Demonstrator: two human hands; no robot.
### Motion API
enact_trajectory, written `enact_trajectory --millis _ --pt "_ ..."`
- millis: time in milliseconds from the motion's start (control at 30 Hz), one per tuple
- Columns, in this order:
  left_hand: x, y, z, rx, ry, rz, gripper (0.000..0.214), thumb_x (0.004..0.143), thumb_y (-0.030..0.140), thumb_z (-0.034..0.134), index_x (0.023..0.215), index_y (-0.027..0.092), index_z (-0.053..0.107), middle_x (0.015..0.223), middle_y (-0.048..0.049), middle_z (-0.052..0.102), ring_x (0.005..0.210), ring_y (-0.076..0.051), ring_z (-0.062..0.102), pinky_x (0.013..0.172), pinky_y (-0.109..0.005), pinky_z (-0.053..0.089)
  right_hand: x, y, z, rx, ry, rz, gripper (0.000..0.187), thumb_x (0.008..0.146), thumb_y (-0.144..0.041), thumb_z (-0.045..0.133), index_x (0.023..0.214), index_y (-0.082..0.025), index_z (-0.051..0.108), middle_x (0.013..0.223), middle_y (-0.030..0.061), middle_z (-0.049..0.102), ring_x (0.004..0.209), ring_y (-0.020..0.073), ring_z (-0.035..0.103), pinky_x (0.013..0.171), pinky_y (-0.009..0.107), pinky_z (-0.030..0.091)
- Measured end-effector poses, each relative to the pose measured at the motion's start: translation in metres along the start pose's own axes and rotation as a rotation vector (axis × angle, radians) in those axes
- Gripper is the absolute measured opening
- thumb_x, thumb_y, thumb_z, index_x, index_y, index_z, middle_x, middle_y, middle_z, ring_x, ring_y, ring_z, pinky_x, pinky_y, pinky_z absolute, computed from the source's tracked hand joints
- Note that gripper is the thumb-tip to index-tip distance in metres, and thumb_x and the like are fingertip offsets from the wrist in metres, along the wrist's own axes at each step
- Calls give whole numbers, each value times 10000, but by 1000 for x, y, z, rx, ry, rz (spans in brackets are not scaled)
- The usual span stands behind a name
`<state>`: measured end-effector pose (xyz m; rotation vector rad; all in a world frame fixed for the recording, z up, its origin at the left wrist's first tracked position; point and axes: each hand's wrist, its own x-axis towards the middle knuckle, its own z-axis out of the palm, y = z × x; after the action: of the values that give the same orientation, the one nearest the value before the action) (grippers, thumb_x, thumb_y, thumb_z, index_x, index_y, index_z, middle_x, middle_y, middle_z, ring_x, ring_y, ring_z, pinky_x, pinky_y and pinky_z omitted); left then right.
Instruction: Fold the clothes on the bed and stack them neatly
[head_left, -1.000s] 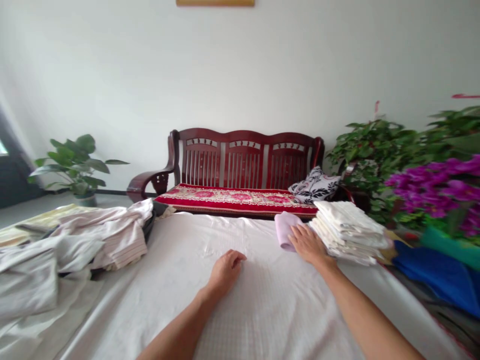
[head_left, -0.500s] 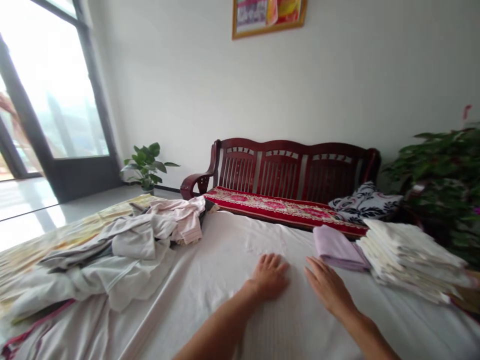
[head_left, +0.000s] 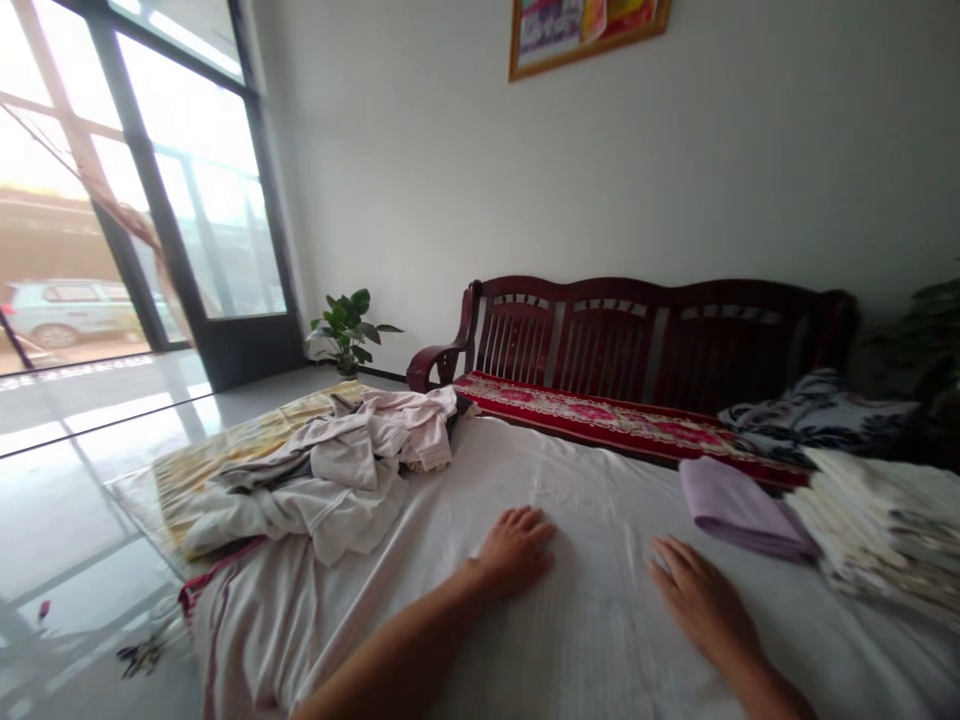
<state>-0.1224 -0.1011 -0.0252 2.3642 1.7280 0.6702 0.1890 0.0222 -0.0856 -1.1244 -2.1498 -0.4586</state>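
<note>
A white cloth (head_left: 600, 600) lies spread over the surface before me. My left hand (head_left: 517, 550) rests palm down on its middle, fingers extended and holding nothing. To the right, my right hand (head_left: 697, 595) is also flat against the cloth, with its fingers stretched out. Just beyond that hand sits a folded lilac cloth (head_left: 739, 505), apart from the fingertips. A stack of folded white cloths (head_left: 885, 520) stands beside the lilac one. On the left lies a loose heap of white, grey and pale pink garments (head_left: 337, 465).
A dark red wooden bench (head_left: 600, 340) with a red patterned seat cover (head_left: 585, 408) stands against the wall. A patterned cushion (head_left: 825, 415) lies on its right end. A potted plant (head_left: 349, 330) is near the glass door (head_left: 217, 210). Small items (head_left: 142, 655) lie on the shiny floor.
The view has turned left, showing more of the door and floor. My hands are farther apart on the white cloth, and the right hand is farther from the lilac cloth.
</note>
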Motion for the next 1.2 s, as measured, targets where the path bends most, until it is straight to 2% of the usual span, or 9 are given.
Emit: enact_trajectory --millis 167,367,467,567,733,867,1067,1133,1200 --pt "-1 -15 -3 -170 117 -114 360 848 183 559 1179 208 699 1257 -60 684 1185 -215 609 1097 -340 426 1 3 -2 14 -85 13 445 919 -419 373 1114 -182 696 1169 157 714 1091 302 669 945 456 540" --pt "0 -29 -9 -263 361 -305 394 833 106 519 1165 222 695 1154 -41 723 1086 -199 656 998 -332 495 2 8 -2 58 -150 37 495 918 -466 361 1146 -171 688 1215 159 699 1139 306 654 980 458 528" --pt "-5 -42 -35 -168 509 -359 367 847 106 532 1151 226 699 1133 -40 732 1076 -207 658 1008 -357 479 1 10 0 60 -150 50 499 919 -479 357 1136 -180 692 1216 154 702 1135 306 659 969 449 537" --pt "-20 -64 -78 -50 602 -449 356 864 102 520 1137 230 708 1149 -41 734 1070 -194 663 993 -330 474 0 12 1 72 -120 21 496 929 -474 349 1128 -175 690 1205 151 706 1126 302 663 968 441 539" --pt "-69 -117 -157 327 607 -736 373 887 201 508 1206 235 698 1216 -83 705 1146 -279 618 1022 -422 426 1 11 1 71 -72 -41 462 940 -437 354 1115 -166 685 1163 160 714 1091 309 674 945 458 550" --pt "-107 -157 -202 509 548 -1007 439 867 292 522 1282 230 650 1304 -130 642 1209 -354 560 1000 -481 418 2 8 0 54 -38 -76 429 927 -407 377 1102 -168 687 1142 161 717 1063 317 682 918 469 561" --pt "-133 -202 -225 452 417 -1314 618 858 516 532 1349 142 543 1353 -250 565 1247 -441 516 963 -563 427 0 10 4 10 -2 -123 400 932 -379 375 1096 -189 687 1128 145 722 1047 298 688 904 441 565" --pt "-138 -214 -225 395 412 -1347 662 849 542 535 1360 122 515 1335 -270 569 1233 -452 531 946 -566 442 -1 11 6 -5 9 -139 399 935 -377 377 1095 -184 688 1129 148 720 1046 297 687 909 438 563" --pt "-141 -223 -225 350 419 -1285 608 851 507 530 1293 91 549 1286 -284 596 1215 -463 545 938 -573 448 -2 12 7 -17 21 -134 404 941 -374 375 1098 -172 688 1131 155 718 1038 297 688 904 438 565"
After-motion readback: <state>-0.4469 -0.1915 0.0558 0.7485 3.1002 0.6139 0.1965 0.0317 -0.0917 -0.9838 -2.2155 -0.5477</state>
